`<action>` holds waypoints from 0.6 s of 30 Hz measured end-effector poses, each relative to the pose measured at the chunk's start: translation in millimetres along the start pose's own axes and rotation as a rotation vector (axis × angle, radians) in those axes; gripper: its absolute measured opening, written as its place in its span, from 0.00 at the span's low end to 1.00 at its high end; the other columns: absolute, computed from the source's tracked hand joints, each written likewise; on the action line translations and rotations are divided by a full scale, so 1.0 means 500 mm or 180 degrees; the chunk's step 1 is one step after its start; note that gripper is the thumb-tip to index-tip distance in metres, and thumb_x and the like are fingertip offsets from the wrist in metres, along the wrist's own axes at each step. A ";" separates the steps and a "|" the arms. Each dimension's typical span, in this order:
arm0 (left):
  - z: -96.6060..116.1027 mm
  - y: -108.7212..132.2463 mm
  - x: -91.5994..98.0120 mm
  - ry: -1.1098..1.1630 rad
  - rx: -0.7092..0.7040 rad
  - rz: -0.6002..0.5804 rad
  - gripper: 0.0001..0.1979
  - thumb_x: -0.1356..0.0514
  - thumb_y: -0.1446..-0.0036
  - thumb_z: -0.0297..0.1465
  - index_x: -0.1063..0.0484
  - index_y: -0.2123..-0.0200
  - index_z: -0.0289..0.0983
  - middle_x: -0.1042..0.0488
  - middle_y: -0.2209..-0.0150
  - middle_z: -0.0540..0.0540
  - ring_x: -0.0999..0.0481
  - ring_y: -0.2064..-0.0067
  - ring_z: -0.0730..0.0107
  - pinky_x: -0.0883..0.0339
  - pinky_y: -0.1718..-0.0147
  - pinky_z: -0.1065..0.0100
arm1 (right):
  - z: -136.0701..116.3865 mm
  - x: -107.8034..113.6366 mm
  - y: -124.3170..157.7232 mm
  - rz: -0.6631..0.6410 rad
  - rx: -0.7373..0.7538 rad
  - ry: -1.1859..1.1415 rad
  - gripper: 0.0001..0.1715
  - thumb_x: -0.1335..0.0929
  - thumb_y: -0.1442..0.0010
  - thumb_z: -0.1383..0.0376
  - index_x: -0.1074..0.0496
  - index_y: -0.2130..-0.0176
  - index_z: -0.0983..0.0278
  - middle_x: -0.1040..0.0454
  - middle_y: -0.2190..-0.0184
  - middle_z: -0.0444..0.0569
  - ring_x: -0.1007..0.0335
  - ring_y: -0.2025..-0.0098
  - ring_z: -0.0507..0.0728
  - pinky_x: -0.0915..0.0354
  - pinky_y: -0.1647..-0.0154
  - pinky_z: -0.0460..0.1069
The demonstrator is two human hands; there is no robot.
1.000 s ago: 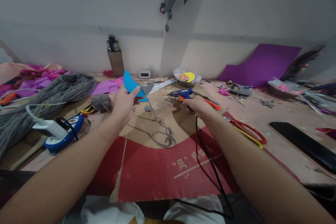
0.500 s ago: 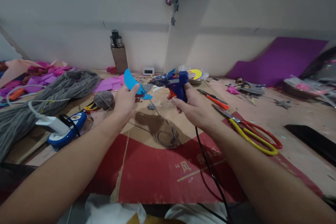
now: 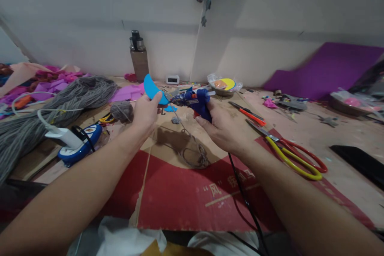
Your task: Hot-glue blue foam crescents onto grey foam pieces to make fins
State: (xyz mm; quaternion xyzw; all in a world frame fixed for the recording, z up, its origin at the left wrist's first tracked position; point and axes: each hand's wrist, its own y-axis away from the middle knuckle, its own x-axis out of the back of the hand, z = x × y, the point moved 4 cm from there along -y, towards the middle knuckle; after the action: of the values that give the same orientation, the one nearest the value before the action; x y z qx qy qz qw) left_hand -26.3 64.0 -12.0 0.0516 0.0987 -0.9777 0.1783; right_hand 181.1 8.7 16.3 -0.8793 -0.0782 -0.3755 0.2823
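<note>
My left hand (image 3: pixel 146 113) pinches a bright blue crescent-shaped piece (image 3: pixel 152 89), probably felt or foam, held above the cardboard. Grey yarn (image 3: pixel 178 119) hangs from beside that piece down to a loose coil on the cardboard. My right hand (image 3: pixel 217 124) is wrapped round the handle of a blue glue gun (image 3: pixel 199 101) with an orange trigger. Its nozzle points left and is at the right end of the blue piece; whether it touches I cannot tell. A clear glue stick sticks out of its back. Below lie a small grey star (image 3: pixel 175 120) and a blue scrap (image 3: pixel 170 109).
Red-printed cardboard (image 3: pixel 174 196) covers the near table. On the right lie scissors (image 3: pixel 285 148), an orange-handled cutting tool (image 3: pixel 247 113) and a black flat object (image 3: pixel 360 164). Grey yarn (image 3: pixel 75 100), a yarn ball (image 3: pixel 121 110) and a power strip (image 3: pixel 81 146) are left. The gun's black cord (image 3: pixel 244 196) runs toward me.
The glue gun in my right hand has moved slightly left relative to the blue piece, its nozzle now at the piece's right end. The whole view has shifted a little.
</note>
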 end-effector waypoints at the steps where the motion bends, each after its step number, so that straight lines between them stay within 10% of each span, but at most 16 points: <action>1: 0.001 0.001 0.000 0.0008 0.0020 0.0022 0.06 0.38 0.48 0.34 0.29 0.73 0.37 0.24 0.74 0.48 0.26 0.75 0.72 0.40 0.77 0.72 | 0.000 0.000 0.000 -0.0009 -0.0027 0.0015 0.23 0.37 0.39 0.64 0.38 0.44 0.62 0.26 0.51 0.55 0.30 0.50 0.64 0.35 0.48 0.59; 18: -0.001 -0.002 -0.001 -0.0073 -0.0032 -0.0026 0.07 0.38 0.48 0.34 0.30 0.73 0.37 0.25 0.74 0.49 0.28 0.76 0.74 0.39 0.78 0.73 | -0.003 0.001 -0.001 -0.0033 -0.0060 0.0061 0.22 0.37 0.38 0.64 0.37 0.44 0.62 0.25 0.52 0.55 0.30 0.50 0.65 0.34 0.51 0.59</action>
State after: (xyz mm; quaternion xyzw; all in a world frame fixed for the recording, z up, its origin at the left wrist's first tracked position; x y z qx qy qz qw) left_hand -26.1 65.1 -12.3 0.0390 0.1018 -0.9784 0.1757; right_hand 180.5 8.1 17.9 -0.8779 -0.0764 -0.3861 0.2728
